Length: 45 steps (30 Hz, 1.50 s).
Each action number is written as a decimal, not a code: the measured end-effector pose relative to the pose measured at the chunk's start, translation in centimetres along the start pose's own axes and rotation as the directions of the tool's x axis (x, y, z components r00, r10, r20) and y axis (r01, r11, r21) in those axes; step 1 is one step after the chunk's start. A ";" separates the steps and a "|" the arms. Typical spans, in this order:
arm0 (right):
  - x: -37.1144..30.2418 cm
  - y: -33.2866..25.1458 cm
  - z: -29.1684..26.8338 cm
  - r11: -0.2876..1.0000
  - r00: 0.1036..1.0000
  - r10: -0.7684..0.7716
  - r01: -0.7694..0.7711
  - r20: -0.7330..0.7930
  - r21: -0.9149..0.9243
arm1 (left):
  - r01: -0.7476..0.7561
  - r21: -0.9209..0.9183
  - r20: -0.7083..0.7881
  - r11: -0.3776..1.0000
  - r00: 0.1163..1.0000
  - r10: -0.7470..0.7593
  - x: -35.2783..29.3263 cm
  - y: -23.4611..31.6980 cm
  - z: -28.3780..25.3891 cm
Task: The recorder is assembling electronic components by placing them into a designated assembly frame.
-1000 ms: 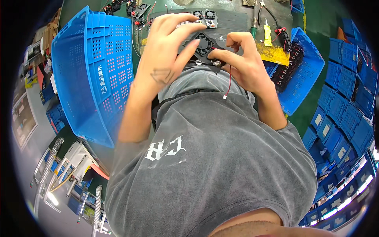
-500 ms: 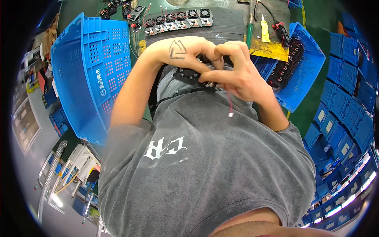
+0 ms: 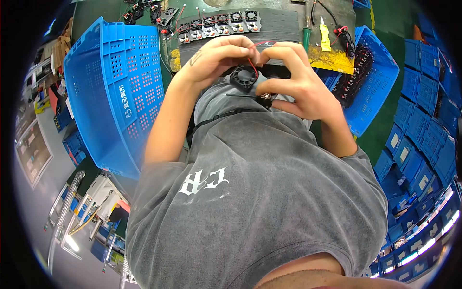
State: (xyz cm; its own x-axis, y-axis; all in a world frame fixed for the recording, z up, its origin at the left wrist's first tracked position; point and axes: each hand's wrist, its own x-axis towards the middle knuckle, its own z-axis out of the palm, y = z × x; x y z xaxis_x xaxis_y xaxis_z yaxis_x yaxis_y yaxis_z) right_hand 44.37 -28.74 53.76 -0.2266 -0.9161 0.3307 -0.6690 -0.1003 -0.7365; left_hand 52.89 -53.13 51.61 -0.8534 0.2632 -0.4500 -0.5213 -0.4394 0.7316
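Note:
Close to my lap is a small black cooling fan (image 3: 244, 77) with its blades facing up. Thin red wire (image 3: 252, 61) rises from it to the fingertips of my left hand (image 3: 216, 57), which pinch it. Over on the right, my right hand (image 3: 305, 84) is closed, its lower fingers on a small metal fitting (image 3: 265, 97) at the fan unit's edge. Its index finger reaches up to the wire, close to the left fingertips. The underside of the fan unit is hidden.
Ahead on the bench, a row of similar fan units (image 3: 219, 26) lies on a dark mat. A green-handled screwdriver (image 3: 306, 36) and a yellow packet (image 3: 325, 37) are right of it. Blue crates stand at left (image 3: 113, 96) and right (image 3: 378, 82), the right one holding dark parts.
The fan has turned so its blades now show. My left hand has drawn back and up with the red wire between its fingertips; my right hand has moved slightly right.

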 end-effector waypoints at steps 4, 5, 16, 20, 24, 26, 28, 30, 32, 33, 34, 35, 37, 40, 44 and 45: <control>0.0 -0.2 -0.9 0.995 0.996 0.034 -0.042 -0.079 -0.095 | -0.259 -0.067 -0.096 0.964 0.963 0.252 -0.6 -0.5 -1.9; -0.3 0.2 -0.7 0.993 0.992 0.080 -0.088 -0.096 -0.082 | -0.258 -0.070 -0.095 0.964 0.963 0.251 -0.7 -0.5 -1.8; -0.5 2.6 0.7 0.981 0.974 0.102 -0.132 -0.204 -0.143 | -0.331 0.391 -0.424 0.859 0.763 0.488 -2.3 -1.5 0.6; -0.4 2.6 1.2 0.979 0.967 0.095 -0.134 -0.238 -0.155 | -0.385 0.375 -0.411 0.844 0.747 0.523 -2.6 -1.7 1.5; 0.0 2.4 1.6 0.987 0.930 0.091 -0.132 -0.357 -0.094 | -0.416 0.367 -0.461 0.832 0.696 0.551 -2.9 -1.8 2.3; 0.3 2.4 1.9 0.985 0.912 0.108 -0.152 -0.397 -0.081 | -0.387 0.385 -0.465 0.838 0.703 0.538 -3.0 -1.8 2.9; 0.4 2.8 2.2 0.974 0.916 0.123 -0.185 -0.382 -0.129 | -0.373 0.393 -0.471 0.840 0.703 0.533 -3.0 -2.1 2.6; 0.5 3.3 2.5 0.964 0.925 0.120 -0.195 -0.360 -0.179 | -0.346 0.388 -0.494 0.854 0.705 0.510 -2.7 -2.3 1.6; 0.5 3.8 3.1 0.951 0.934 0.125 -0.209 -0.336 -0.229 | -0.315 0.392 -0.507 0.864 0.710 0.489 -1.8 -2.6 0.1; 0.5 4.2 3.7 0.932 0.935 0.139 -0.234 -0.326 -0.276 | -0.244 0.501 -0.505 0.830 0.697 0.510 -1.3 -3.1 -0.8; 0.3 4.7 4.3 0.908 0.935 0.155 -0.261 -0.317 -0.326 | -0.172 0.599 -0.496 0.782 0.688 0.530 -0.6 -3.7 -2.0; 0.3 5.5 4.9 0.889 0.937 0.157 -0.272 -0.311 -0.369 | -0.113 0.734 -0.460 0.669 0.642 0.613 0.2 -4.2 -3.0; -0.5 7.6 6.4 0.874 0.931 0.196 -0.308 -0.308 -0.375 | -0.052 0.934 -0.253 0.353 0.603 0.757 2.2 -4.9 -4.9; -1.4 11.2 8.4 0.849 0.919 0.250 -0.360 -0.306 -0.387 | -0.023 0.967 -0.176 0.255 0.662 0.728 5.6 -5.4 -7.3; -1.3 16.0 9.9 0.804 0.892 0.304 -0.429 -0.336 -0.412 | 0.016 0.992 -0.102 0.126 0.695 0.712 10.6 -5.7 -10.7; -1.0 17.0 10.2 0.787 0.878 0.330 -0.458 -0.346 -0.412 | 0.041 0.995 -0.096 0.095 0.707 0.700 11.6 -5.8 -11.6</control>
State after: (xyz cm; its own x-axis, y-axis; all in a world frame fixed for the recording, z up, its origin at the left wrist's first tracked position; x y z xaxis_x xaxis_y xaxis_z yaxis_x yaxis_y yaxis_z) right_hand 40.44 -33.45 34.86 -0.6647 -0.7037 0.2511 -0.7147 0.5009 -0.4882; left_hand 46.02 -57.54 36.20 -0.9682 -0.2040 0.1450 -0.0896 0.8235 0.5603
